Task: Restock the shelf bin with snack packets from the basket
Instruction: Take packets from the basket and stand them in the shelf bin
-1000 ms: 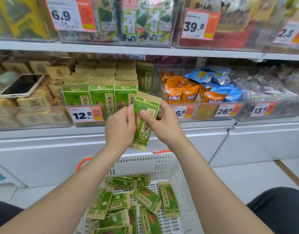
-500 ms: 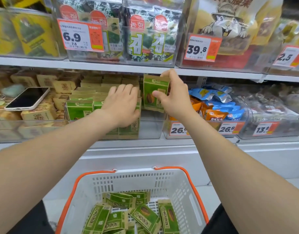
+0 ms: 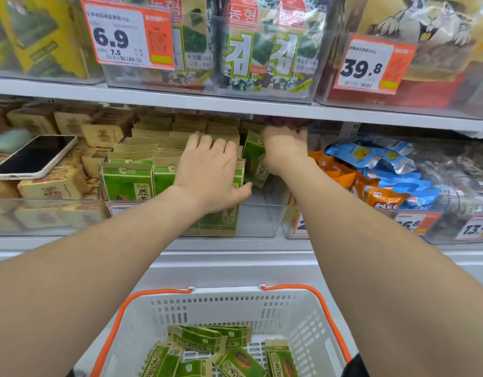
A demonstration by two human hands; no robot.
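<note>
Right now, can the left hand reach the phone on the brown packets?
Probably yes: the left hand rests on the green packets, and the phone lies uncovered just left of them.

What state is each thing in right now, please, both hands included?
Shelf bin: partly filled, gap at its right side.
Left hand: fingers straight, pressing against the standing packets.
Right hand: gripping a green packet, tilted inside the bin.
Basket: holds loose packets, lying flat.
Phone: screen dark, lying face-up on tan packets.

Phone on pastry packs — seaweed packs above.
</note>
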